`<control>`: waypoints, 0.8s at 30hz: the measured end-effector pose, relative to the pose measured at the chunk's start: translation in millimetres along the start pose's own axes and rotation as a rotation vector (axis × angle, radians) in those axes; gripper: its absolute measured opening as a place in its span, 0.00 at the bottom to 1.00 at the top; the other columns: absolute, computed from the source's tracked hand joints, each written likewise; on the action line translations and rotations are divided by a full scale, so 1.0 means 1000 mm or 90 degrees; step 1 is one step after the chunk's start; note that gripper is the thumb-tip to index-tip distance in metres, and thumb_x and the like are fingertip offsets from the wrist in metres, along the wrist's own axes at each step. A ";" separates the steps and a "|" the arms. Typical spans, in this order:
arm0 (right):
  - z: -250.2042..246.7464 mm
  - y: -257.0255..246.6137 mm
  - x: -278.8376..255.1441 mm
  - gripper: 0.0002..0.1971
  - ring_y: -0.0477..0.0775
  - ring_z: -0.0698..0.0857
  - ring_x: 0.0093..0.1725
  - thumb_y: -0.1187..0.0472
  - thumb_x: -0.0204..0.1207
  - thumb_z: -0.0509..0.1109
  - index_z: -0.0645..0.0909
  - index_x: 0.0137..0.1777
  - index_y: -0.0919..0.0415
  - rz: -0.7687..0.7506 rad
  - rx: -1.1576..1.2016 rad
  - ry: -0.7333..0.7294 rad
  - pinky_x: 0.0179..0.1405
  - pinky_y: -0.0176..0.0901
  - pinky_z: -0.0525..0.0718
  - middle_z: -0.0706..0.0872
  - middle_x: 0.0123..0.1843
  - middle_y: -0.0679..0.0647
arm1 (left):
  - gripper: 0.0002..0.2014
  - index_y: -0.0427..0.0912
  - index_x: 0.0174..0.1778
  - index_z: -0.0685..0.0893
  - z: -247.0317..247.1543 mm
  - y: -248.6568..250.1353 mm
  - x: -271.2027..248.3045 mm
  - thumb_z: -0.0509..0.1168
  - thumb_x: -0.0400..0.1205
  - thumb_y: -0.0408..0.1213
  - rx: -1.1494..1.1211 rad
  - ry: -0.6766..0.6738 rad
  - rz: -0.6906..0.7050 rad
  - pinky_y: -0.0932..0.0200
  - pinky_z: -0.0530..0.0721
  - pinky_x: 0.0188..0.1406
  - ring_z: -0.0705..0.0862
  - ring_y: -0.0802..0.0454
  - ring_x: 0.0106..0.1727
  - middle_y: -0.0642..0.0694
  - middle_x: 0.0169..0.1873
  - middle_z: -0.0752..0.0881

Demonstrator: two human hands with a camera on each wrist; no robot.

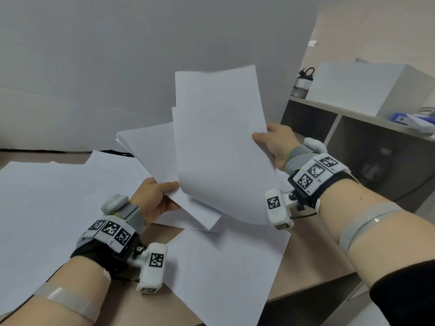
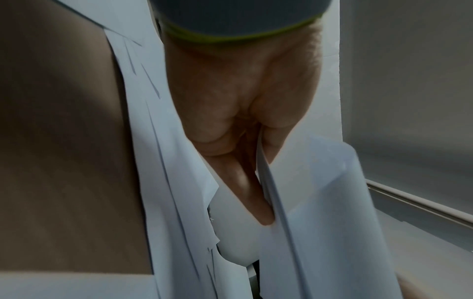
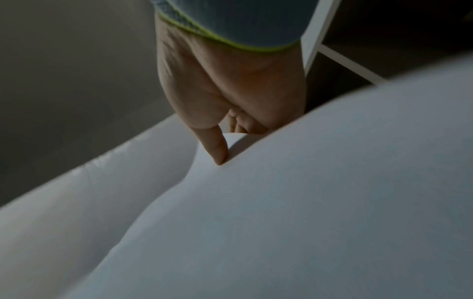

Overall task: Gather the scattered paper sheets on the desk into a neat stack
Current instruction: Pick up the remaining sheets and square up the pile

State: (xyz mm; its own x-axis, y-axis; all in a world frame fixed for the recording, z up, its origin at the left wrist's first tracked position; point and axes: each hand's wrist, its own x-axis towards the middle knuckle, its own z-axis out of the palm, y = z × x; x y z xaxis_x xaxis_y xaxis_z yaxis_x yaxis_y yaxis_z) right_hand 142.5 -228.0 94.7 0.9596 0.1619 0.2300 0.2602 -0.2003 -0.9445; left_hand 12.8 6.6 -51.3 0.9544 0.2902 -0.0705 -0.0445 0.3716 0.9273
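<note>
My left hand (image 1: 162, 196) grips a bundle of white paper sheets (image 1: 150, 154) at its near edge, held tilted above the desk; in the left wrist view the left hand (image 2: 258, 182) has its thumb on one side of the bundle (image 2: 320, 202) and its fingers on the other. My right hand (image 1: 270, 142) pinches the right edge of a single white sheet (image 1: 221, 142), raised upright and overlapping the bundle. The right hand (image 3: 230, 139) shows its thumb pressing on the curved sheet (image 3: 307, 202). More loose sheets (image 1: 47, 208) lie flat on the desk (image 1: 313, 260).
A grey partition wall (image 1: 117, 55) stands right behind the desk. To the right is a shelf unit (image 1: 353, 128) with a white box (image 1: 367, 83) on top. The desk's front edge (image 1: 306, 295) runs near my right forearm. A large sheet (image 1: 223, 274) overhangs it.
</note>
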 end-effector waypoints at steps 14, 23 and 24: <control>0.021 0.080 0.038 0.10 0.56 0.81 0.43 0.73 0.78 0.67 0.85 0.56 0.68 0.040 -0.274 -0.020 0.20 0.25 0.74 0.85 0.47 0.60 | 0.11 0.32 0.61 0.83 -0.019 0.010 0.000 0.61 0.84 0.22 0.072 0.060 -0.077 0.43 0.93 0.43 0.91 0.38 0.47 0.34 0.52 0.91; 0.070 0.097 0.051 0.07 0.57 0.82 0.39 0.61 0.75 0.72 0.82 0.37 0.61 0.117 -0.220 -0.161 0.40 0.47 0.84 0.84 0.36 0.57 | 0.11 0.30 0.63 0.82 -0.027 0.004 0.004 0.61 0.86 0.28 0.136 0.143 -0.151 0.46 0.89 0.34 0.87 0.35 0.42 0.30 0.50 0.88; 0.074 0.101 0.052 0.09 0.57 0.80 0.40 0.59 0.75 0.71 0.79 0.35 0.60 0.130 -0.204 -0.164 0.41 0.50 0.82 0.81 0.36 0.59 | 0.11 0.32 0.60 0.83 -0.026 0.004 0.004 0.61 0.87 0.33 0.122 0.149 -0.148 0.47 0.89 0.35 0.87 0.36 0.41 0.33 0.47 0.88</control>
State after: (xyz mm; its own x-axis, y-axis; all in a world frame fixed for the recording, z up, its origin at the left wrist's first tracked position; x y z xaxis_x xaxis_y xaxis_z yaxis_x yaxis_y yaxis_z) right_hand 210.6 -168.1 -6.4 0.9475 0.3147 -0.0570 0.1275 -0.5351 -0.8351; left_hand 9.0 32.4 -57.3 0.8386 0.4193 -0.3479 0.2421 0.2852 0.9274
